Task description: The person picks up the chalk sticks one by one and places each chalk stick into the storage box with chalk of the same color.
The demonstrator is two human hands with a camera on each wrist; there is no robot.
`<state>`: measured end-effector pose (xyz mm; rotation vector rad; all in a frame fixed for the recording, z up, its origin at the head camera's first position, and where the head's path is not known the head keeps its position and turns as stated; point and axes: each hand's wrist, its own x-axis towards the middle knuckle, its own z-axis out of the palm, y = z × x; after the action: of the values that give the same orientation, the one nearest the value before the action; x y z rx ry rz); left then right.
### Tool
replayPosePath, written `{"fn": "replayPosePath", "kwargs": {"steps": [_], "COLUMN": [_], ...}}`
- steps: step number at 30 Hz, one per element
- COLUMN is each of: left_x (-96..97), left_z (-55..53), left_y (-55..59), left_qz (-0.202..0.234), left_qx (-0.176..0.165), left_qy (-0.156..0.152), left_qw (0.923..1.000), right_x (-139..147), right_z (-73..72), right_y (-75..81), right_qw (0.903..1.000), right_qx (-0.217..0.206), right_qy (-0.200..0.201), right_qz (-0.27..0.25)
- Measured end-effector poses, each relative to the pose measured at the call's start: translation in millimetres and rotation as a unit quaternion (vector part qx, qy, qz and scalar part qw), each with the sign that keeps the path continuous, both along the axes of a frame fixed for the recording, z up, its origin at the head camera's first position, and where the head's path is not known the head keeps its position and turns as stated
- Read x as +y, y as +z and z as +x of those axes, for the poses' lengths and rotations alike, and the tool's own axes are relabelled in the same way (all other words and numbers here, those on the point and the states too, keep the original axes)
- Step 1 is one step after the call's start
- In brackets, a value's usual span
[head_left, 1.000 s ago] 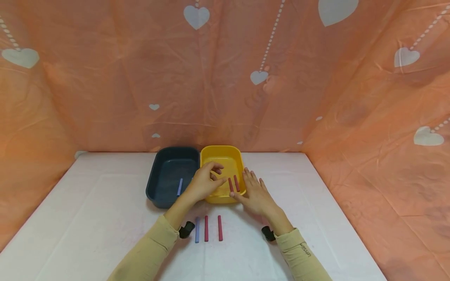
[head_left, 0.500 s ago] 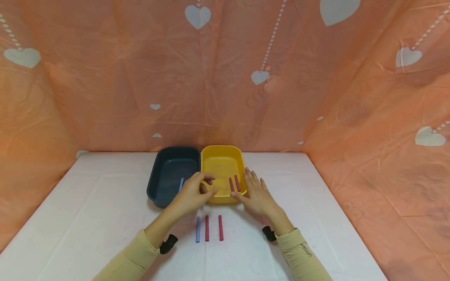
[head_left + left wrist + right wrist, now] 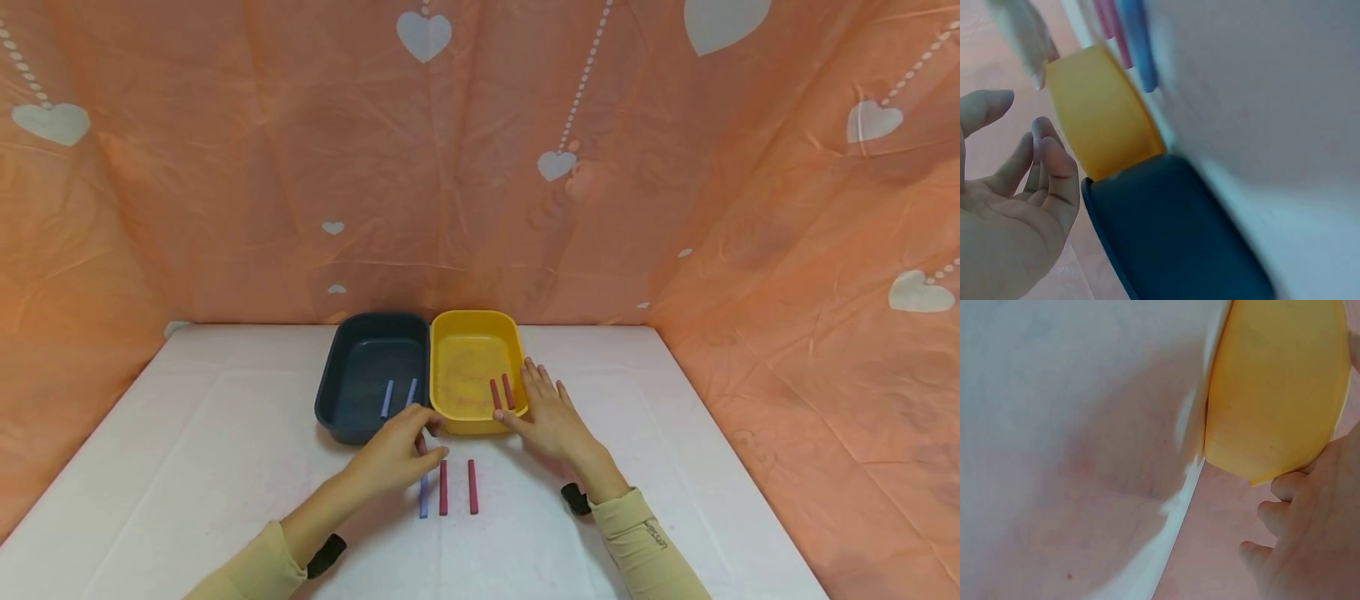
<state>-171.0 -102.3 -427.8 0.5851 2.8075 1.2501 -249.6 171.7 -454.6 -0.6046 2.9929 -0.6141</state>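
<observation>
Both hands are loose: the left hand (image 3: 395,448) arches, the right hand (image 3: 550,419) spreads against the yellow tray (image 3: 468,354).

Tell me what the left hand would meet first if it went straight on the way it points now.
Probably the yellow, rounded rectangular plastic tray, near its closest left corner, just ahead of the left hand in the head view. Height is unclear, so it might pass above instead.

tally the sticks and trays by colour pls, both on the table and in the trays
Blue sticks: 3
Red sticks: 4
Dark blue tray: 1
Yellow tray: 1
Total: 9
</observation>
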Motion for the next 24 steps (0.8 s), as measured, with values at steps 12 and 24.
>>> {"fn": "replayPosePath", "kwargs": {"steps": [12,24], "left_x": [-2.1,-2.2], "left_z": [14.1,15.3], "left_y": [-19.0,-27.2], "left_qz": [-0.136,-0.169], "left_qx": [-0.035,-0.062], "left_qy": [0.009,0.018], "left_qw": [0.9900,0.9835], "right_x": [0,0], "right_z": [1.4,1.7], "right_y": [2.2,3.6], "right_qw": [1.0000,1.0000], "right_qx": [-0.004,-0.007], "right_qy": [0.003,0.001], "right_qz": [-0.005,-0.002]}}
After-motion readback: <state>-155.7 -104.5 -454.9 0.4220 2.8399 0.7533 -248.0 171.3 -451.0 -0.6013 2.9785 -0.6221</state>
